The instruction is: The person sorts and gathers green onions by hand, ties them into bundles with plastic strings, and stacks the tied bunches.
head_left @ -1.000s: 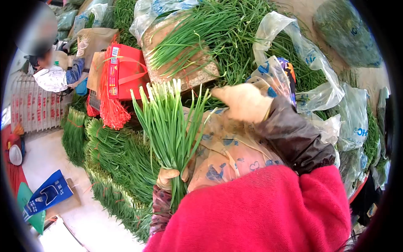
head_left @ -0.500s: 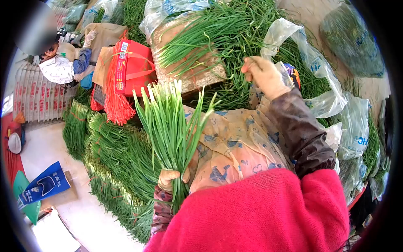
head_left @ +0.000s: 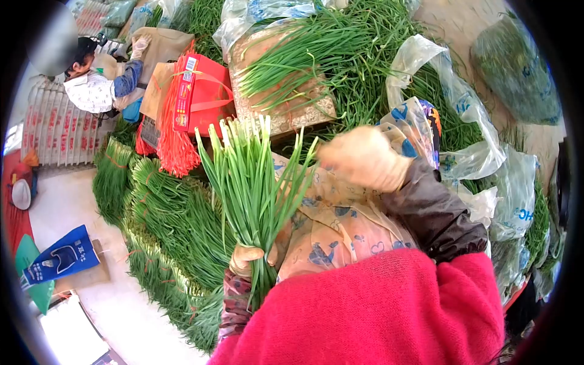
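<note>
My left hand [head_left: 246,260], in a pale glove, is wrapped round the lower part of a bunch of garlic chives [head_left: 246,188]. The bunch stands nearly upright, its pale cut ends at the top. My right hand [head_left: 365,159], gloved as well, is in the air just right of the bunch, apart from it; motion blur hides its fingers. Beyond both hands, loose chives [head_left: 298,58] lie across a speckled board [head_left: 286,112]. Left of the board is a red box [head_left: 204,97] with a hank of red ties [head_left: 176,146] hanging over it.
Tied chive bundles [head_left: 176,213] are stacked on the floor at left. More loose chives [head_left: 371,67] spread behind the board. Clear plastic bags [head_left: 511,194] lie at right, and a filled bag [head_left: 517,70] stands farther back. Another person [head_left: 91,91] sits at upper left.
My right hand has moved left and down, closer to the bunch. My left hand keeps its hold on the chives almost unmoved. The view has shifted slightly.
</note>
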A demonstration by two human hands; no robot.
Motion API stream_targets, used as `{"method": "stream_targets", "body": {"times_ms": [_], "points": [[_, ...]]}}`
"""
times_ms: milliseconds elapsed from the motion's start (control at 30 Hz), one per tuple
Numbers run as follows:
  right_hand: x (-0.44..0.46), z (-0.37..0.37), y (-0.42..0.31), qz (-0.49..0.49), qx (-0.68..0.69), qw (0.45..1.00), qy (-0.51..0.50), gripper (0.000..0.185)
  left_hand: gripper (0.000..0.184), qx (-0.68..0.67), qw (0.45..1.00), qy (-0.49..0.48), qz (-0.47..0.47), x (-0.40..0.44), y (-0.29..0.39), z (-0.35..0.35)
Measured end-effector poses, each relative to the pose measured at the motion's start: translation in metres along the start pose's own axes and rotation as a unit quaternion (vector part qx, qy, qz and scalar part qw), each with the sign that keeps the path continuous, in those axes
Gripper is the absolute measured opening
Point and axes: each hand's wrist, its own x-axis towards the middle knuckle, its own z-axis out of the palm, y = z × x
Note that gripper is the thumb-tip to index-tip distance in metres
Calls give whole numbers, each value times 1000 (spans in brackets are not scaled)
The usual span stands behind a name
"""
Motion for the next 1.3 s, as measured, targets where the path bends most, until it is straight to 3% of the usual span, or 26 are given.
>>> {"method": "stream_targets", "body": {"times_ms": [33, 100, 133, 167, 200, 267, 333, 400, 500, 533, 633, 667, 733, 767, 833, 867, 933, 1000, 1033, 1100, 1167, 1300], "points": [[-3, -5, 17, 78, -52, 996, -9, 13, 54, -7, 1000, 5, -10, -3, -2, -6], [-11, 0, 59, 228, 59, 941, 244, 22, 55, -19, 1000, 1, -4, -3, -5, -7], [-11, -9, 80, 388, 85, 908, 135, 24, 55, -27, 1000, -4, 0, -2, -5, -7], [-12, -15, 93, 468, 50, 882, 26, 29, 56, -26, 1000, 14, 9, -2, -5, -2], [-15, -8, 99, 478, 12, 878, -27, 36, 56, -26, 1000, 11, 11, -1, -2, 1], [-19, 11, 87, 401, 50, 914, -35, 44, 57, -11, 1000, -15, 6, 1, 0, 6], [-8, 14, 51, 401, 383, 830, -67, 45, 58, -8, 999, -36, -3, 6, 6, 15], [-3, 25, 27, 383, 553, 737, -65, 41, 60, 4, 997, -73, -14, 11, 10, 21], [3, 38, 20, 401, 572, 714, -47, 32, 71, 88, 996, -7, 12, 10, 7, 18], [1, 59, 32, 365, 532, 764, 5, 26, 71, 102, 995, -3, 1, 9, 12, 19], [-8, 73, 67, 400, 651, 643, 52, 24, 78, 125, 991, -27, -27, 11, 10, 10], [-8, 52, 62, 434, 598, 673, 25, 29, 74, 123, 992, -40, 5, 15, 2, 8], [-11, 27, 54, 420, 605, 676, 3, 35, 77, 52, 998, -27, -6, 15, 11, 30], [-15, 23, 54, 430, 629, 648, 4, 39, 77, 38, 999, -31, -16, 15, 7, 27], [-13, 16, 45, 474, 599, 646, 17, 37, 76, 21, 999, -35, -10, 14, -1, 17], [-12, 14, 42, 493, 586, 643, 15, 37, 73, 3, 997, -46, -54, 11, 6, 17], [-20, 25, 45, 487, 577, 656, 19, 44, 69, -11, 998, -49, -39, 12, 5, 20], [-22, 32, 46, 425, 599, 676, -56, 46, 72, -25, 995, -87, -33, 15, 0, 3], [-21, 35, 46, 422, 643, 636, -69, 43, 72, -30, 994, -104, -33, 15, -2, -3], [-21, 54, 51, 384, 682, 615, -90, 49, 72, -36, 991, -121, -33, 14, -2, -1], [-15, 49, 41, 366, 726, 574, -102, 60, 67, -11, 998, -58, -29, 11, -1, 7], [-15, 57, 41, 345, 744, 564, -97, 57, 67, 5, 999, -50, -17, 9, -6, 3]]}}
